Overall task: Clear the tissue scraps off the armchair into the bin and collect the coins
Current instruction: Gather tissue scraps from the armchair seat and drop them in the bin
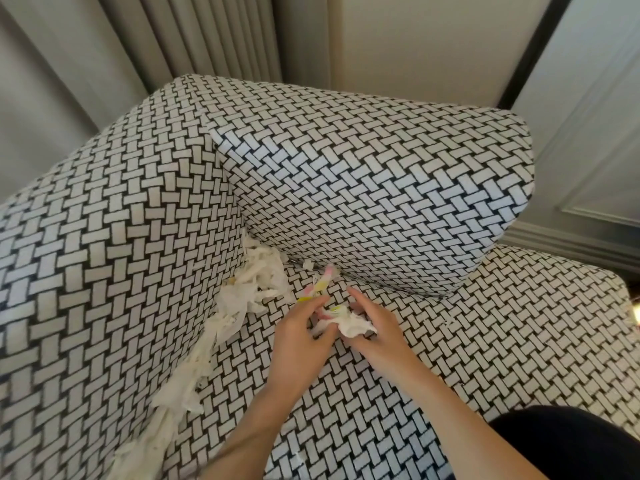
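A black-and-white woven-pattern armchair point(363, 174) fills the view. White tissue scraps point(256, 282) lie heaped in the seat's back left corner, and a trail of them point(187, 379) runs forward along the crease under the left armrest. A pink-and-yellow wrapper piece point(320, 284) lies on the seat just behind my hands. My left hand point(301, 337) and my right hand point(375, 327) meet over the seat, both pinching a crumpled wad of tissue point(349, 323). No coins show.
Grey curtains point(138, 46) hang behind the chair on the left, and a panelled wall with a skirting board point(571, 244) stands at the right. A tiny tissue bit point(450, 322) lies on the right of the seat. No bin is in view.
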The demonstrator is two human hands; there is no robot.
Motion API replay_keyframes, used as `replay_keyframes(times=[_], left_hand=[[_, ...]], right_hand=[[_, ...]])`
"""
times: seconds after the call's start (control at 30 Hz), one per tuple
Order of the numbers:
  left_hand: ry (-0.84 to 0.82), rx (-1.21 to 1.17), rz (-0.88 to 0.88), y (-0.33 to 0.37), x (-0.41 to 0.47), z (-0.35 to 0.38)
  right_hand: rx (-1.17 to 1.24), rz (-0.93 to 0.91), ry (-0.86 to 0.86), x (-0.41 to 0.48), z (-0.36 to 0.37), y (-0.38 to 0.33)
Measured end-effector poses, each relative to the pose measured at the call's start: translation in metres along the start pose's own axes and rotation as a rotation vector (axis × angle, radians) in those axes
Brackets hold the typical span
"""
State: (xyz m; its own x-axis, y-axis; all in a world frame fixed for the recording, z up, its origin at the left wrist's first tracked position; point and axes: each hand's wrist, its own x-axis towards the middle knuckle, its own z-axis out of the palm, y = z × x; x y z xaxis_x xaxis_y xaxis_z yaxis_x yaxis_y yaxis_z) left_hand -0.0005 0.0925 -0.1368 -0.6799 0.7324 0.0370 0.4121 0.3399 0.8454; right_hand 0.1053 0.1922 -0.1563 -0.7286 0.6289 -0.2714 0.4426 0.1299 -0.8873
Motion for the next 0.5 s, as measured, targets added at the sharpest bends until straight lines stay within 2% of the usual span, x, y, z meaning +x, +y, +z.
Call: replay_keyframes(times=[0.1, 0.17, 0.23, 0.27, 0.33, 0.43, 0.5], left_hand=[[-0.103, 0.029, 0.122, 0.007, 0.008, -0.011], [-0.018, 0.099, 0.155, 0.008, 0.026, -0.026], [0.124, 0.276, 0.079, -0.003, 0.053, -0.043], [0.141, 0.371, 0.020, -0.011, 0.067, -0.050], [0.046, 0.476, -0.078, -0.028, 0.089, -0.060], [-0.181, 0.579, -0.094, -0.037, 0.103, -0.059], [-0.235, 0.611, -0.112, -0.035, 0.106, -0.054]], right_hand=[[-0.032, -0.018, -0.006, -0.001, 0.000, -0.002], [-0.037, -0.013, -0.024, -0.002, -0.002, -0.001], [-0.025, -0.001, -0.025, -0.001, -0.002, 0.001], [-0.019, 0.004, -0.022, -0.001, -0.001, 0.001], [-0.022, 0.017, -0.014, 0.000, 0.000, 0.002], [-0.037, 0.022, -0.012, 0.002, 0.001, 0.005], [-0.044, 0.009, -0.007, 0.002, 0.001, 0.007]])
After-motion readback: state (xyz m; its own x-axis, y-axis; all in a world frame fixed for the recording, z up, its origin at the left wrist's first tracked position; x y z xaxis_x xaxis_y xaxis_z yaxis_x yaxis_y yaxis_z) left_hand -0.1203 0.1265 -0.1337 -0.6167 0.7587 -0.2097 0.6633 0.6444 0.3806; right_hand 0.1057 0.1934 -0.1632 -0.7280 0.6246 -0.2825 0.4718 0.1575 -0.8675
